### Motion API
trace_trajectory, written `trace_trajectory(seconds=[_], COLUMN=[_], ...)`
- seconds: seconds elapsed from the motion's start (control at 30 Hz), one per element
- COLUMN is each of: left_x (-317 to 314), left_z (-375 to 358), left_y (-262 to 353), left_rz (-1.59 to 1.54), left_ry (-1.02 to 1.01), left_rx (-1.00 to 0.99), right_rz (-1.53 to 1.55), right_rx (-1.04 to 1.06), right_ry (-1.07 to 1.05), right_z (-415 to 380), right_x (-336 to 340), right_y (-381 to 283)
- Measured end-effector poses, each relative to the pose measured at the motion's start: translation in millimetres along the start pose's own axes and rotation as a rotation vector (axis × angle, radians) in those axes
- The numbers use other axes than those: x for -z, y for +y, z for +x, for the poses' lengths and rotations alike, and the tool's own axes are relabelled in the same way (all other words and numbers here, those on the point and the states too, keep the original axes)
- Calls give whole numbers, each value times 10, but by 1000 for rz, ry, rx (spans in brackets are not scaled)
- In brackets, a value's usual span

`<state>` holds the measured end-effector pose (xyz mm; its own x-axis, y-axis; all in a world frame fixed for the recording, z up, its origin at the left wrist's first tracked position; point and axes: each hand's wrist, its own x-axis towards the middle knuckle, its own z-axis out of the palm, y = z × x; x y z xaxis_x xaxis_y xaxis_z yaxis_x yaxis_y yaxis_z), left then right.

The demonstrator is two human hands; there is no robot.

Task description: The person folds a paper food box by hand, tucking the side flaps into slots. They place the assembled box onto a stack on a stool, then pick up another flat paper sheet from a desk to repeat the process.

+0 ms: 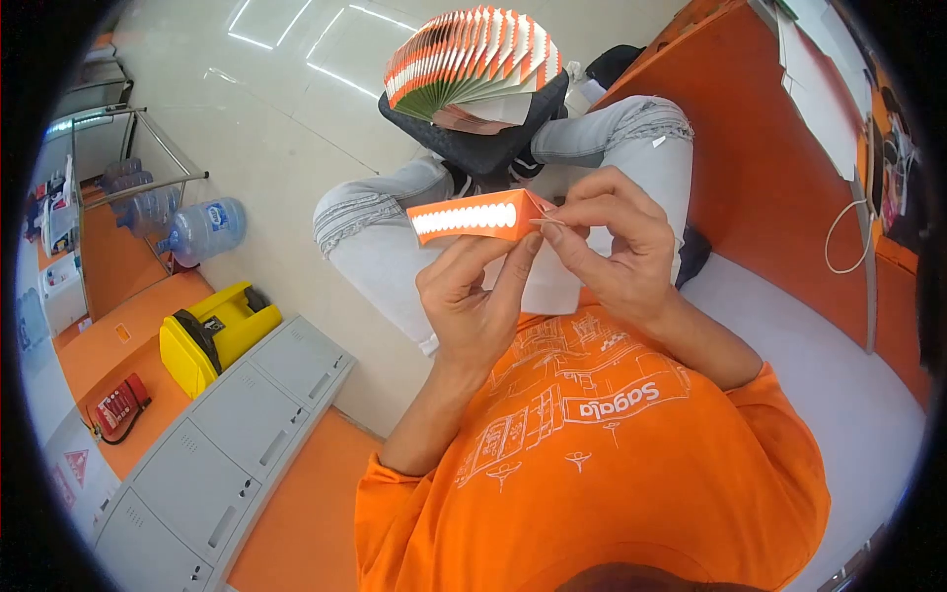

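Note:
An orange paper box (468, 219) with a scalloped white band is held above my lap, its long side tilted slightly. My left hand (475, 288) grips it from below, the thumb near its right end. Fingertips of my right hand (614, 233) pinch a folded flap at that same end. Part of the box's underside is hidden by my left fingers. Beyond my hands, a fanned stack of flat orange-and-white folded paper pieces (473, 69) rests on a dark stool (493, 148) between my knees.
An orange panel (730, 128) stands at the right, with white sheets (819, 89) at its upper edge. To the left are grey lockers (212, 464), a yellow bin (212, 331), a red fire extinguisher (120, 407) and several large water bottles (205, 232).

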<state>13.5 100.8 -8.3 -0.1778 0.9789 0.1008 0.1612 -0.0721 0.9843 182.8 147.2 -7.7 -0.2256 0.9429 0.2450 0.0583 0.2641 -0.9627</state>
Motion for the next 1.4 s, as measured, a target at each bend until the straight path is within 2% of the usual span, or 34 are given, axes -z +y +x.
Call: trace_trajectory(seconds=[0.07,0.2,0.4,0.47,0.6,0.67,0.87,1.1,1.17,1.3,1.37,1.4], left_x=[16,41,69,35,-2,8,4,77,87,116,152,177], left_z=[25,52,99,87,115,109,98,161,161,178,183,194], left_y=[20,34,91,99,115,125,139,136,112,155,188,182], left_rz=[-102,-136,22,-130,-201,-140,-133,9,38,35,-79,-79], left_ry=[-33,-47,-136,-87,-77,-92,-68,-114,-136,-176,-224,-224], left_rx=[66,63,-74,114,112,59,69,-55,-75,-88,75,74], right_rz=[-14,1,-139,-145,-150,-231,-255,-179,-115,-123,-118,-118], right_rx=[52,72,169,267,227,283,365,258,168,173,144,144], right_ry=[-22,-52,-4,61,65,89,123,28,-14,-43,-68,-68], right_z=[39,71,98,110,59,75,42,88,95,123,107,92], right_x=[28,26,16,-7,-45,-41,-93,-26,-7,29,41,29], right_y=[0,-52,-103,-63,-78,-103,-30,-106,-118,-113,-83,-81])
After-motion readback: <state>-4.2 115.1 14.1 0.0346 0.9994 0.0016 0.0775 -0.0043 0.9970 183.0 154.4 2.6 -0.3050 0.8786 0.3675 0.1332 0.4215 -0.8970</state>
